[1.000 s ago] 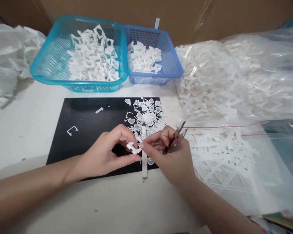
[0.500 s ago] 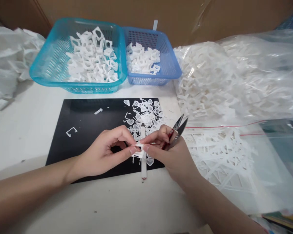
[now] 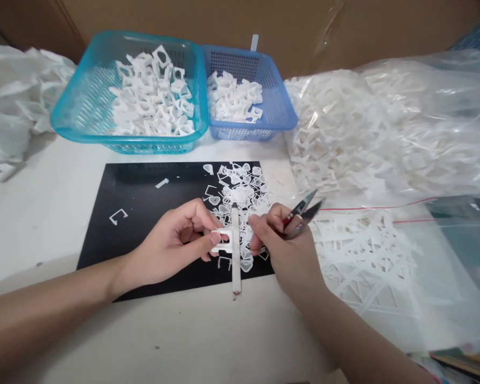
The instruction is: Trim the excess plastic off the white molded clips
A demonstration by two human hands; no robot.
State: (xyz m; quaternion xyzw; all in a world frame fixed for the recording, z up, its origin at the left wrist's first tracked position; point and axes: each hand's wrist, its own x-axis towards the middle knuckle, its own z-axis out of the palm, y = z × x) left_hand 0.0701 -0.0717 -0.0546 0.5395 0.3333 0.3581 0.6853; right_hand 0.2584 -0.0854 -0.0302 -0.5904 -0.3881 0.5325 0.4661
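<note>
A small white plastic frame (image 3: 224, 246) with a square opening is pinched between the thumb and fingers of my left hand (image 3: 176, 242), above the black mat (image 3: 132, 224). My right hand (image 3: 288, 245) is a short way to the right, its thumb and forefinger pressed together, with red-handled thread snips (image 3: 304, 213) held in the palm and their blades pointing up and right. Just right of the frame, a white stick-like tool (image 3: 236, 256) with a dark tip lies across the mat's front edge. Translucent white offcuts (image 3: 244, 186) are heaped behind it.
A turquoise basket (image 3: 80, 137) and a blue basket (image 3: 280, 101), both with white plastic parts, stand at the back. Bulging clear bags of white parts (image 3: 344, 128) lie at right, another bag (image 3: 16, 101) at left. Flat white lattice sprues (image 3: 368, 261) lie right of my hand.
My right hand has let go of the white frame and moved right with the snips. The left hand keeps the frame, now turned so its opening shows.
</note>
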